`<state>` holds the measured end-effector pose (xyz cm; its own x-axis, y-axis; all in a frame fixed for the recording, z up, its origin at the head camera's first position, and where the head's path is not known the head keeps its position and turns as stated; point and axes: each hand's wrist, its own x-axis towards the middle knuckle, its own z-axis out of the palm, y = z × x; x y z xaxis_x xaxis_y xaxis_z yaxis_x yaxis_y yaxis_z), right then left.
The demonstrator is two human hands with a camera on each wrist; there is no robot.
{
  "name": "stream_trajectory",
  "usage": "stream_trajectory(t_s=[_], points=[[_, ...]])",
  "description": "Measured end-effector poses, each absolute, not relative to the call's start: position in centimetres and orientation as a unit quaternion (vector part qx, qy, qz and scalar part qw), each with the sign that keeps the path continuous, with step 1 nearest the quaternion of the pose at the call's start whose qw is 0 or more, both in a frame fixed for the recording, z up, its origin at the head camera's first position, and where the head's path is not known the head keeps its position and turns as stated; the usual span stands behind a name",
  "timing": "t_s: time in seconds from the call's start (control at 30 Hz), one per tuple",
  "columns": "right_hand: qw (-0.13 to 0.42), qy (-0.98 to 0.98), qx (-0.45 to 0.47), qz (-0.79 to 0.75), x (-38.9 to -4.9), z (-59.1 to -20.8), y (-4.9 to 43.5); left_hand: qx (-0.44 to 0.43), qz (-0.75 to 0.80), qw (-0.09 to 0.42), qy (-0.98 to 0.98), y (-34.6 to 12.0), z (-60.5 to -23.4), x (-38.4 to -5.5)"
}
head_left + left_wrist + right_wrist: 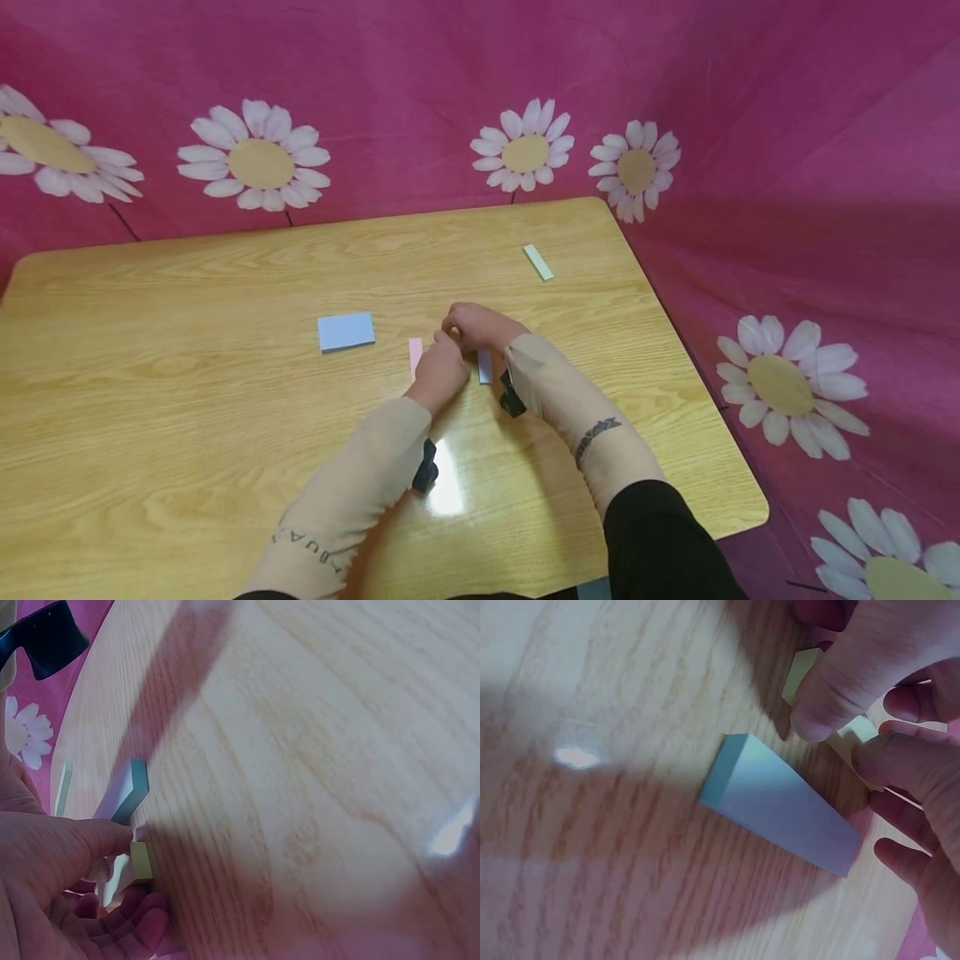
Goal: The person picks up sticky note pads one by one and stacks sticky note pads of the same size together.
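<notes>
The left hand (441,368) and right hand (482,325) pinch the yellow block (142,862), the pink block (415,357) at its eight o'clock, maybe lining it up, so next needs a soft let-go.

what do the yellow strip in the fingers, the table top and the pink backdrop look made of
Yellow strip: probably a matte paper pad, given its even colour and straight edges, though painted wood is possible.
Table top: glossy wood or wood-look laminate, from the grain and bright reflection.
Pink backdrop: likely matte printed fabric, judging by its soft creases.
</notes>
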<state>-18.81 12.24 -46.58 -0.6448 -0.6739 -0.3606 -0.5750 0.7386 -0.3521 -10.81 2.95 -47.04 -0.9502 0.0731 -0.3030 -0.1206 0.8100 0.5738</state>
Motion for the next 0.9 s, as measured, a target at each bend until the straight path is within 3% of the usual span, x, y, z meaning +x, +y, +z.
stream_trajectory(t_s=[0.53,0.9], points=[[0.235,0.898,-0.355,-0.113,-17.9,-46.7,12.4,0.008,0.281,0.145,0.949,3.1,-47.4,-9.7],[0.225,0.904,-0.331,-0.152,-18.2,-46.6,13.5,0.022,0.196,0.176,0.964,1.6,-45.6,-11.4]])
